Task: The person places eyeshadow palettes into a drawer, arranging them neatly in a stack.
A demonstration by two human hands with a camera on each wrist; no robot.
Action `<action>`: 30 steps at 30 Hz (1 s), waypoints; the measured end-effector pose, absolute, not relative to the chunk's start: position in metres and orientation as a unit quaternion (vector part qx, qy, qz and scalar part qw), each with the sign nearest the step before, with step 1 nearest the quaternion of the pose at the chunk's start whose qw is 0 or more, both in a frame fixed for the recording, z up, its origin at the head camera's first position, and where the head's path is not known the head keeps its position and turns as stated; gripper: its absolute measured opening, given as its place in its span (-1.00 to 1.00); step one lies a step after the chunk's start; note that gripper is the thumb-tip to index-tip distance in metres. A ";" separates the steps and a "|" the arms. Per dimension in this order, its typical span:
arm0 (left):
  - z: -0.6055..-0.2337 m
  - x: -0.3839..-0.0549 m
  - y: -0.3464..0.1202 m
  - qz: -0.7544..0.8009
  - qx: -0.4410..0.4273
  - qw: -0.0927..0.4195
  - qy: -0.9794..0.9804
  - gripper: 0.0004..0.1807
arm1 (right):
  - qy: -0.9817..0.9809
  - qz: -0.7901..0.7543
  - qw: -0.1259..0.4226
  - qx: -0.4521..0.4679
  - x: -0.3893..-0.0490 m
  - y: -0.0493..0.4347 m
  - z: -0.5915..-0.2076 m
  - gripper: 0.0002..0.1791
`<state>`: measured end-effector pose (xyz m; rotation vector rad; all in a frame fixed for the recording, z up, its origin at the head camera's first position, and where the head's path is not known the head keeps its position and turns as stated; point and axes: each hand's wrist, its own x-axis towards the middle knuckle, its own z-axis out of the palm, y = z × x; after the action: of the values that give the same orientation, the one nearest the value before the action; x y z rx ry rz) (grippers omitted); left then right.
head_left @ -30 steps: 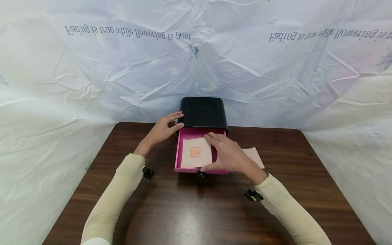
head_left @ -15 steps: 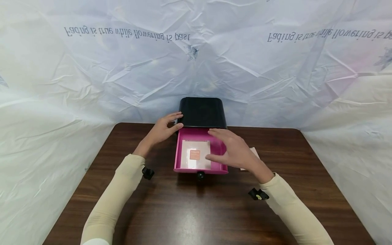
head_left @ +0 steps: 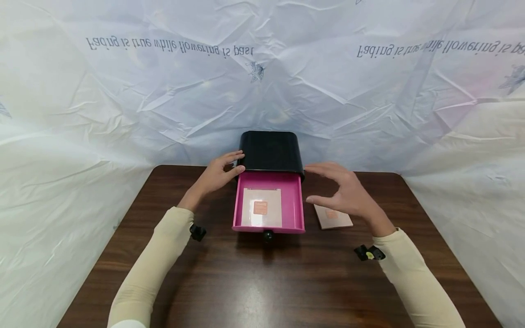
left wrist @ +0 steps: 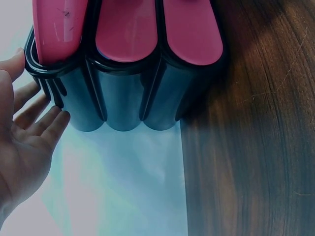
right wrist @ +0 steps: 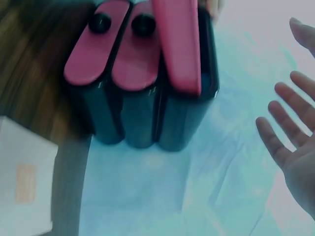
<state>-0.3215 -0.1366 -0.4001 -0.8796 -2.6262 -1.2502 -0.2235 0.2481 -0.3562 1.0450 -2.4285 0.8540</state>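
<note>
A glossy black drawer unit [head_left: 270,150] stands at the table's back edge, its top pink drawer [head_left: 293,200] pulled out. Inside the drawer, toward the left, lies a flat, pale pink square case [head_left: 248,214] with an orange label. My left hand [head_left: 217,174] rests its extended fingertips at the unit's left side; the left wrist view also shows these fingers [left wrist: 49,125] by the top tier. Right of the drawer my right hand [head_left: 348,189] is in the air, fingers spread and holding nothing. Below it, a second pale pink case [head_left: 334,222] lies on the table, partly covered by the hand.
Two lower pink drawers [right wrist: 130,66] of the unit are pushed in, with round black knobs. The brown wooden table [head_left: 254,282] extends toward me. Behind it hangs a wrinkled white sheet [head_left: 197,100] with printed lettering, close against the unit's back.
My right hand has left the case in the drawer and moved right, out past the drawer's side. The case now lies flat there. My left hand has stayed in place.
</note>
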 end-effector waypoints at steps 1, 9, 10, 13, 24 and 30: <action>-0.401 -0.322 -0.136 -0.411 -0.289 0.052 -0.863 -0.37 | -0.859 0.308 0.181 0.368 -0.225 0.254 -0.358 -0.13; -0.400 -0.321 -0.137 -0.407 -0.289 0.052 -0.865 -0.36 | -0.876 0.342 0.145 0.306 -0.236 0.290 -0.388 -0.16; -0.399 -0.321 -0.137 -0.406 -0.288 0.052 -0.866 -0.36 | -0.881 0.343 0.138 0.295 -0.237 0.294 -0.392 -0.17; -0.399 -0.321 -0.138 -0.403 -0.286 0.052 -0.868 -0.35 | -0.894 0.340 0.120 0.265 -0.240 0.305 -0.406 -0.18; -0.401 -0.321 -0.138 -0.399 -0.283 0.055 -0.870 -0.36 | -0.932 0.302 0.020 0.199 -0.247 0.338 -0.442 -0.06; -0.400 -0.321 -0.137 -0.400 -0.284 0.057 -0.869 -0.36 | -0.943 0.267 -0.017 0.196 -0.250 0.351 -0.462 0.00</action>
<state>-0.3206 -0.1368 -0.3997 -0.8628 -2.6367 -1.2138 -0.2502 0.3508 -0.4616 0.6227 -2.9966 0.8487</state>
